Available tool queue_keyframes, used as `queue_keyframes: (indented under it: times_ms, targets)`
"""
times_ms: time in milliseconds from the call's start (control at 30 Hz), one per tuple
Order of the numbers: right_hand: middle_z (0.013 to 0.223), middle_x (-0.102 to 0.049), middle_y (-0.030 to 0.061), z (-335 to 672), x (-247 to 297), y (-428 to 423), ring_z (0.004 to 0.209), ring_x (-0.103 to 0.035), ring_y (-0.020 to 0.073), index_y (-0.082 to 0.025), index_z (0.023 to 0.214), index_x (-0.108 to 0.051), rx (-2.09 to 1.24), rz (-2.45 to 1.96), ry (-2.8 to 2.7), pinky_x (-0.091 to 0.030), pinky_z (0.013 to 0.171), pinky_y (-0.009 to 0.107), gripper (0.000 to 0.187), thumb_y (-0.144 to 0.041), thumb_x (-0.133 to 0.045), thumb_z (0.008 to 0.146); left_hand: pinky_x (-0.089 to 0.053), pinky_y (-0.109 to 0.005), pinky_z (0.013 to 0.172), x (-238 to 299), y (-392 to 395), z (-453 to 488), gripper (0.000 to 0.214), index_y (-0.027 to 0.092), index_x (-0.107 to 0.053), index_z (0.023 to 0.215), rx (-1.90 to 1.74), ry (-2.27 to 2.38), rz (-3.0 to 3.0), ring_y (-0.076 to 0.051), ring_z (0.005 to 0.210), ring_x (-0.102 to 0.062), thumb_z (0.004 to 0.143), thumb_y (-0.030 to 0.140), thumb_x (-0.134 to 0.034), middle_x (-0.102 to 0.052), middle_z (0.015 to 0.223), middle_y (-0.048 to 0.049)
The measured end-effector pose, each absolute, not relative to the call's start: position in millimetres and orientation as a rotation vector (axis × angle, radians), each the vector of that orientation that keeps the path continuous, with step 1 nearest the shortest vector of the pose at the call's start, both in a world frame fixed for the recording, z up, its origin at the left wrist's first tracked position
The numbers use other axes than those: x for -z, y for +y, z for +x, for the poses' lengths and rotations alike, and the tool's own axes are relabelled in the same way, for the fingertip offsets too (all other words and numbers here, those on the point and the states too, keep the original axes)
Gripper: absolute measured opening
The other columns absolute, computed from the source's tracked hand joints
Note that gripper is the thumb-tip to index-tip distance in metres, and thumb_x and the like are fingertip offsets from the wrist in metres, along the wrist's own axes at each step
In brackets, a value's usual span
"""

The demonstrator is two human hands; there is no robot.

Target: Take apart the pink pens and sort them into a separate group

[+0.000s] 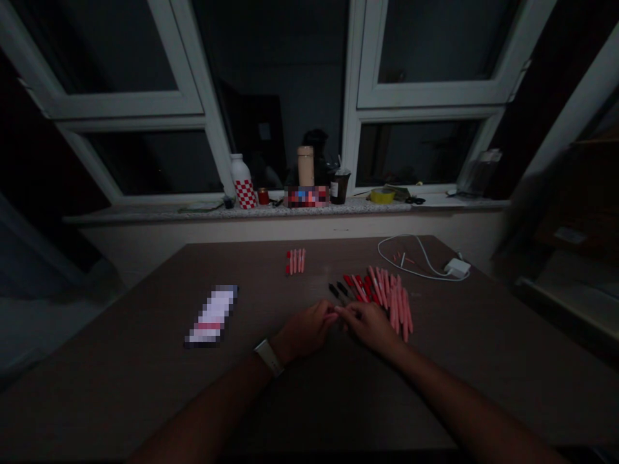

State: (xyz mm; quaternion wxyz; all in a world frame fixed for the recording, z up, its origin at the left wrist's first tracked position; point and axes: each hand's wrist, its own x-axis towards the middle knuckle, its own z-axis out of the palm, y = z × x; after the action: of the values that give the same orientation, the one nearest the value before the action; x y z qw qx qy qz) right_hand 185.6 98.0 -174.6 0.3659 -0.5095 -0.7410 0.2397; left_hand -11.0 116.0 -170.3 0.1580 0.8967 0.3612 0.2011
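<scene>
My left hand [304,330], with a white-strapped watch [269,357] on the wrist, and my right hand [370,325] meet at the fingertips in the middle of the dark table [145,386]. Whatever lies between the fingertips is too small and dim to make out. Close beyond my right hand lies a loose pile of pink and red pens [384,298]. Several black pen pieces [339,291] lie just above my fingers. A small group of pink pens [296,261] lies farther back.
A pixelated flat package [213,314] lies at the left of the table. A white charger [457,267] and its cable [411,258] lie at the back right. Bottles, cups and a tape roll [382,196] stand on the windowsill [232,211] beyond the table.
</scene>
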Motion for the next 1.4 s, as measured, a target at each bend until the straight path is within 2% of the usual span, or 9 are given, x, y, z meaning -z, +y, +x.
queue_keyframes:
  times_ms: [133,200,300,467,633,800,967,1200,1400]
  targets:
    - [0.074,-0.071,0.0024,185.3,173.5,97.1,0.065,-0.064,0.0157,-0.019,0.092,-0.067,-0.65,-1.237,-1.85,-0.04,0.056,0.023,0.023,-0.039,-0.056,0.089,-0.046,-0.03,0.071,168.5,115.8,-11.7,0.028,0.019,-0.048,0.106,-0.591,1.057,2.542,-0.017,0.082,-0.061,0.101,0.036,-0.026,-0.062,0.098,-0.0066]
    - [0.073,-0.07,0.0023,185.2,173.1,97.0,0.065,-0.064,0.0154,-0.019,0.086,-0.067,-0.638,-1.238,-1.877,-0.04,0.057,0.023,0.023,-0.037,-0.054,0.09,-0.047,-0.03,0.073,168.1,115.8,-11.8,0.027,0.019,-0.048,0.107,-0.619,1.023,2.541,-0.018,0.085,-0.062,0.101,0.037,-0.029,-0.062,0.1,-0.0071]
    - [0.063,-0.067,0.0017,185.1,172.8,96.9,0.059,-0.061,0.0148,-0.019,0.069,-0.063,-0.586,-1.297,-1.92,-0.037,0.055,0.023,0.035,-0.04,-0.048,0.094,-0.048,-0.031,0.075,169.8,116.1,-12.0,0.025,0.019,-0.047,0.111,-0.65,0.974,2.543,-0.019,0.089,-0.062,0.1,0.036,-0.033,-0.062,0.103,-0.0073]
    - [0.07,-0.068,0.0005,184.8,172.9,96.1,0.062,-0.062,0.0149,-0.02,0.09,-0.066,-0.573,-1.271,-1.897,-0.036,0.054,0.023,0.024,-0.04,-0.054,0.091,-0.047,-0.031,0.073,172.3,117.2,-12.7,0.022,0.019,-0.047,0.108,-0.654,1.0,2.553,-0.019,0.085,-0.062,0.099,0.035,-0.034,-0.062,0.099,-0.0067]
    - [0.06,-0.063,0.0006,184.7,173.9,96.1,0.055,-0.058,0.0147,-0.019,0.07,-0.063,-0.52,-1.345,-1.955,-0.033,0.052,0.024,0.038,-0.044,-0.046,0.094,-0.048,-0.031,0.076,170.7,117.2,-12.8,0.021,0.02,-0.046,0.11,-0.641,0.955,2.555,-0.019,0.09,-0.062,0.099,0.034,-0.035,-0.062,0.104,-0.0073]
    - [0.069,-0.067,0.0001,185.1,174.7,96.0,0.061,-0.061,0.0152,-0.02,0.093,-0.064,-0.601,-1.28,-1.949,-0.036,0.054,0.023,0.022,-0.039,-0.052,0.092,-0.047,-0.03,0.072,172.1,117.6,-12.0,0.024,0.019,-0.046,0.11,-0.645,0.988,2.539,-0.019,0.086,-0.062,0.1,0.037,-0.033,-0.062,0.101,-0.0073]
    - [0.066,-0.065,0.0013,185.2,177.2,97.1,0.06,-0.059,0.0161,-0.02,0.079,-0.064,-0.562,-1.313,-1.993,-0.034,0.055,0.024,0.03,-0.04,-0.047,0.094,-0.046,-0.03,0.072,170.9,116.8,-12.1,0.027,0.019,-0.047,0.108,-0.646,1.021,2.544,-0.018,0.085,-0.061,0.101,0.037,-0.027,-0.062,0.099,-0.007]
    - [0.072,-0.065,0.0005,184.3,175.0,94.2,0.065,-0.06,0.016,-0.021,0.09,-0.059,-0.603,-1.253,-1.966,-0.036,0.057,0.023,0.02,-0.036,-0.046,0.094,-0.045,-0.03,0.071,169.8,117.8,-12.6,0.029,0.02,-0.047,0.103,-0.548,1.033,2.595,-0.017,0.081,-0.06,0.102,0.036,-0.023,-0.06,0.096,-0.0053]
    - [0.069,-0.064,0.0028,181.5,178.6,97.0,0.064,-0.059,0.0171,-0.02,0.075,-0.061,-0.509,-1.315,-2.016,-0.034,0.057,0.025,0.038,-0.04,-0.038,0.097,-0.044,-0.029,0.07,167.2,113.4,-11.1,0.03,0.02,-0.048,0.104,-0.535,1.032,2.657,-0.017,0.082,-0.059,0.102,0.037,-0.024,-0.061,0.1,-0.006]
